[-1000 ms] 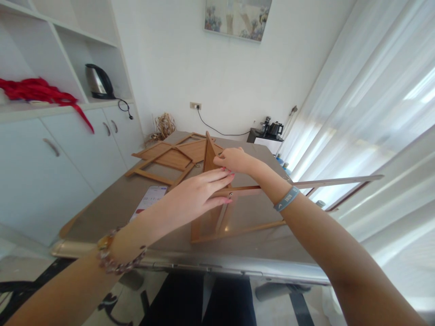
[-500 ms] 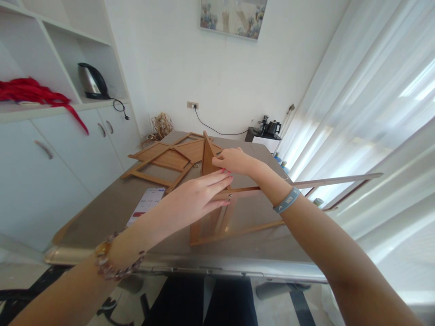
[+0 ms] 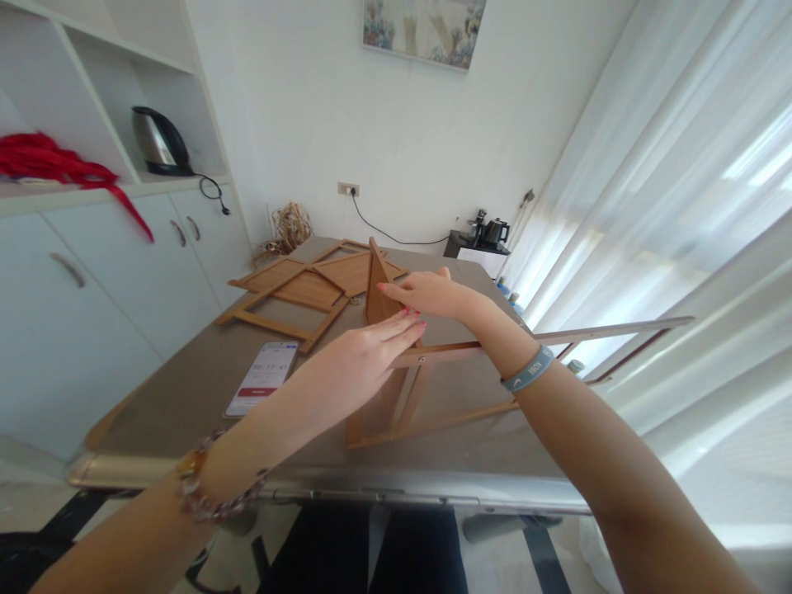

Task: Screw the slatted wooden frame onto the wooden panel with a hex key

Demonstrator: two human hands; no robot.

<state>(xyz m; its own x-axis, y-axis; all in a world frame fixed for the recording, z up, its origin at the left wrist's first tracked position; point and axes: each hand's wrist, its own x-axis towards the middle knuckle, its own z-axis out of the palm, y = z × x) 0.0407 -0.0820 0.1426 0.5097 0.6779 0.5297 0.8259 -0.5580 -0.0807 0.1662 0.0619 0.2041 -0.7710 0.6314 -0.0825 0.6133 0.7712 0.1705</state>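
A wooden panel (image 3: 377, 299) stands upright at the middle of the table, its lower end meeting a long wooden frame (image 3: 433, 431). My right hand (image 3: 424, 294) grips the panel's upper edge, its thumb against the near side; the other fingers are mostly hidden behind. My left hand (image 3: 380, 346) is at the corner where panel and frame meet, its fingers long and close together over the wood. Its thumb is hidden below. Near the left hand, a small round hole or fitting shows on the frame's rail.
Further wooden frames and panels (image 3: 297, 290) lie on the table (image 3: 167, 412) at the back left, with small metal pieces (image 3: 355, 302) beside them. A phone (image 3: 263, 378) lies left of my left forearm. A kettle (image 3: 162, 147) stands on the left shelf; curtains (image 3: 681, 206) hang right.
My right thumb has stretched further out over the panel's near side. My left thumb, which showed below the rail, is now out of sight. The panel and frame stay nearly in place.
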